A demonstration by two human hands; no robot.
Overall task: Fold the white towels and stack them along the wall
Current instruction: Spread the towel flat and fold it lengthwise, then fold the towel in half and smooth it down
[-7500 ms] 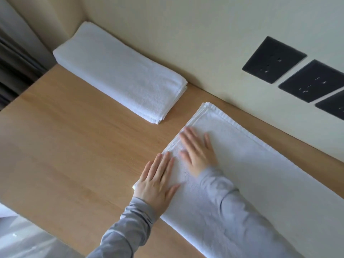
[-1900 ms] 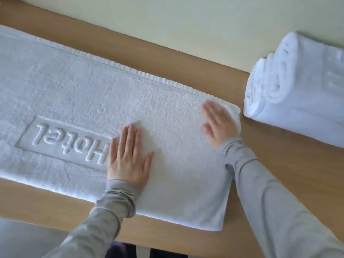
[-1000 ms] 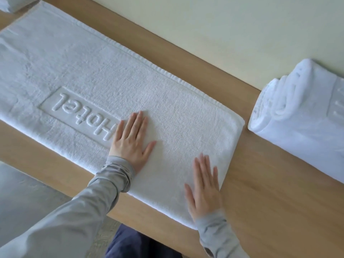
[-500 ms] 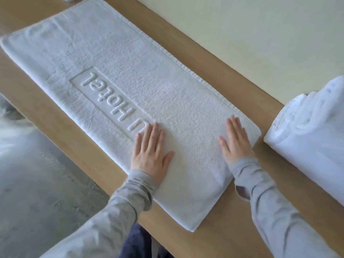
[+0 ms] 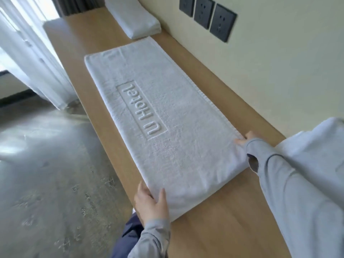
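While the long towel [image 5: 167, 108] lies flat on the counter [image 5: 214, 229], your left hand [image 5: 151, 203] pinches its near corner, thumb on top; your right hand [image 5: 245, 139] grips the wall-side corner. Folded towel [image 5: 133, 19] sits far end, against wall [image 5: 279, 71].

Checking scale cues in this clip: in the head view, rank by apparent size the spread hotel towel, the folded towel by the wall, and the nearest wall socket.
1. spread hotel towel
2. folded towel, farther off, so its real size is unsure
3. nearest wall socket, clearly smallest
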